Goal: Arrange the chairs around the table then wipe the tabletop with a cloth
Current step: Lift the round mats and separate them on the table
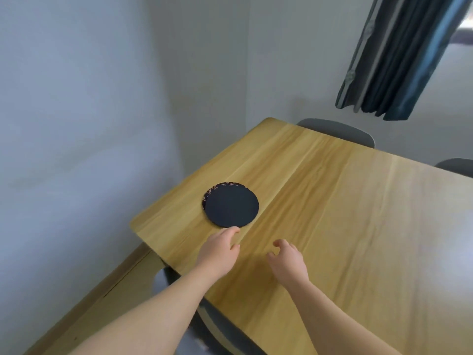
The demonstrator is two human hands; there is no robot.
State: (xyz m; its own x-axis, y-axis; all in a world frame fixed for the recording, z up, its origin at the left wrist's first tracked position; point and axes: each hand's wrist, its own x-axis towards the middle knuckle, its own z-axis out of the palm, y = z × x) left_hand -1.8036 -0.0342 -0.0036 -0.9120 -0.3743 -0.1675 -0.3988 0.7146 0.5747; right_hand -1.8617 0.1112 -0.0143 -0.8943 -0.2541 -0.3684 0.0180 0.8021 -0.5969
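Two round dark mats [231, 204] are stacked, slightly offset, on the wooden surface [345, 213] near its left edge. The left hand [220, 252] is stretched out, its fingers [231, 230] loosely spread and touching the top mat's near rim. The right hand [289, 262] is held empty, fingers curled apart. Grey chairs [340, 130] are tucked along the far side.
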